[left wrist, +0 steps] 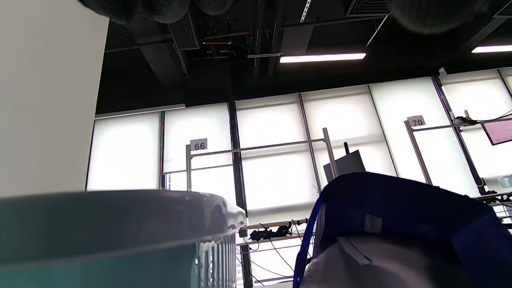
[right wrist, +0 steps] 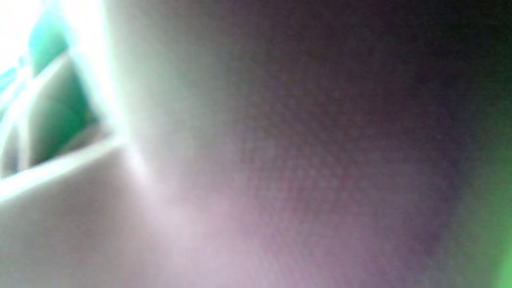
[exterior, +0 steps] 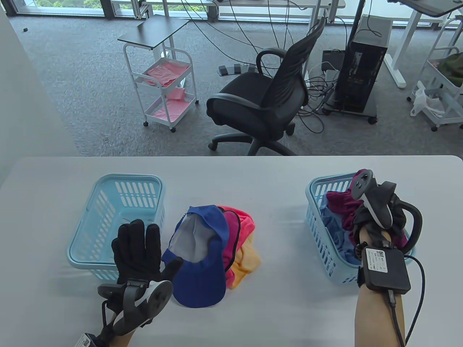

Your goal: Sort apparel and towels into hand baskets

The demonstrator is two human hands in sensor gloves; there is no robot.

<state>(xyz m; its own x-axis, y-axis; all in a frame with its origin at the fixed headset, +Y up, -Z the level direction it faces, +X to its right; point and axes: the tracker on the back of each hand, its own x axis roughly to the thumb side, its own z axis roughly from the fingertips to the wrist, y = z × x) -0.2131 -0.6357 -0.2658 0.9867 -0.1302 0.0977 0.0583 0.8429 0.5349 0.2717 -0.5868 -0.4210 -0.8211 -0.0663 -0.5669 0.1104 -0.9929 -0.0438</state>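
A: Landmark is the blue cap (exterior: 202, 260), lying crown-down, grey lining up, on the white tabletop (exterior: 275, 311). Left hand (exterior: 139, 249)?

B: Just left of the cap. Fingers straight and spread, palm forward, nothing held. Thumb tip reaches the cap's left edge; contact not resolvable. Tracker sits below it on the back of the hand.

A: Left basket (exterior: 119, 220)?

B: Light blue, slotted walls, left of the cap and behind the left hand. No cloth visible inside. Left wrist view shows its rim (left wrist: 120, 216) beside the cap (left wrist: 400, 228).

A: Other cloth?

B: Pink garment (exterior: 240, 231) tucked against the cap's right side, partly under it; an orange-yellow piece (exterior: 246, 265) below the pink, also right of the cap.

A: Right hand (exterior: 374, 217)?

B: Well right of the cap, down inside the right basket (exterior: 320, 231), among a maroon cloth (exterior: 342, 206) and a blue cloth (exterior: 334, 226). Fingers hidden by tracker and fabric; grip cannot be told. Right wrist view is a blur.
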